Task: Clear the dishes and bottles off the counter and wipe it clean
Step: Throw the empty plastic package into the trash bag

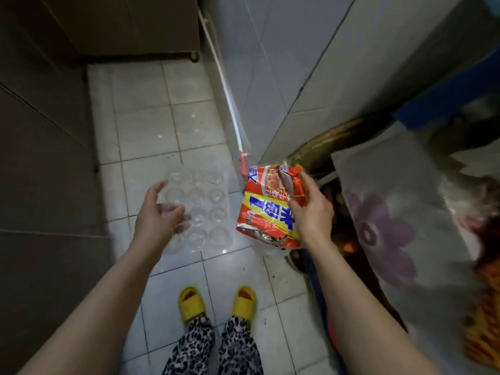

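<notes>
Head view, looking down. My left hand (159,212) grasps a clear plastic egg tray (198,209) with round cups, thumb over its near edge and fingers partly seen through the plastic; the tray is held above the pale grey tiled floor (151,125), not resting on it. My right hand (311,212) is clenched around a crumpled red and yellow instant-noodle wrapper (270,207) with blue characters, gripping it along its right side; the wrapper is held above the floor, just right of the tray and apart from it. Right of that hand, a pale cloth with a purple flower print (384,228) hangs, blurred. A white pipe (230,104) runs down the tiled wall (270,63) behind. Below, two yellow slippers (216,301) stand on the floor under leopard-print trousers (213,347). The counter itself I cannot identify with certainty.
</notes>
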